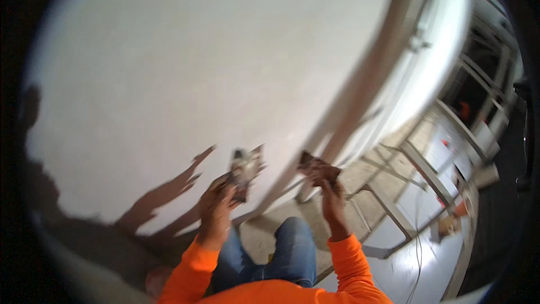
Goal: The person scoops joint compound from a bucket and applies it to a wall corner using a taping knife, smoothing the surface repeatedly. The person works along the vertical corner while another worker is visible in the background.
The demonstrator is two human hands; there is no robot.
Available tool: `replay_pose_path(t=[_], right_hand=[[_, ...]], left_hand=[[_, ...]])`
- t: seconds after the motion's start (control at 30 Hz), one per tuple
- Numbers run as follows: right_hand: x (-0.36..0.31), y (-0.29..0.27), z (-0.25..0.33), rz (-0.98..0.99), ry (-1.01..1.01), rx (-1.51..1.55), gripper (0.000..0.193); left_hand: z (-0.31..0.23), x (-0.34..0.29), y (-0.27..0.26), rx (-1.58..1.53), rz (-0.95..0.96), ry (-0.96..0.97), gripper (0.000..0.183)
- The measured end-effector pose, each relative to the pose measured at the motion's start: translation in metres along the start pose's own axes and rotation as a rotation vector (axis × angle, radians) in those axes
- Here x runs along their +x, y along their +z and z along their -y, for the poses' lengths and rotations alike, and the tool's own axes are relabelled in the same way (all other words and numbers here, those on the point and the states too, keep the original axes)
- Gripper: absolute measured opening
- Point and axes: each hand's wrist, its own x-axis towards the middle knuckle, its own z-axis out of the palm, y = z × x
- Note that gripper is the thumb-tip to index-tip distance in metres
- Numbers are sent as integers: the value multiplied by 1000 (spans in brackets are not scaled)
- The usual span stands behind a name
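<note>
Wall: a broad white wall [197, 67] sweeps from 9 to 12 o'clock, sharp shadows [163, 197] of an arm and fingers thrown across it at 8, so a strong light probably comes from the right.
Left hand [215, 208]: here it is at 7 o'clock, thumb and fingers clamped on the lower end of a dark, pale-smeared piece [241, 177]; gripping low seems to leave the upper part uncovered.
Right hand [333, 200]: over at 4 o'clock, fingers pinched together on a dark brown flat piece [319, 170], which tips toward 10, perhaps for a light hold near its edge.
Gap: the two pieces stand apart, both off the wall as far as I can tell; blur hides what they are.
Knees: blue jeans [295, 247] at 6 o'clock, bent, presumably to bring the hands low.
Side: a pale frame [426, 173] stands at 4 o'clock, beside a light-grey sheet [444, 267], apparently clear of both arms.
</note>
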Motion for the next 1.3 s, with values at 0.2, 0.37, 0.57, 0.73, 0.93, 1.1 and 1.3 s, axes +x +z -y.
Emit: replay_pose_path(t=[0.2, 0.37, 0.57, 0.73, 0.93, 1.1, 1.3], right_hand=[[-1, -68, 98, -190, -364, -209, 19], [168, -120, 269, -300, -981, -496, 29], [343, -110, 479, -424, -1108, -754, 37], [374, -81, 536, -246, -1069, -990, 41], [364, -99, 498, 39, -904, -1153, 37], [306, -127, 348, 131, -786, -1490, 49], [150, -151, 141, 526, -321, -1673, 26]], left_hand=[[27, -45, 15, 176, -24, 448, 36], [31, 12, 19, 751, 93, 1154, 29], [21, 45, 29, 949, 201, 1292, 31], [38, 52, 22, 976, 178, 1377, 35], [49, 67, 17, 856, 149, 1497, 30], [49, 64, 16, 873, 186, 1273, 23], [65, 77, 9, 728, 123, 1311, 27]])
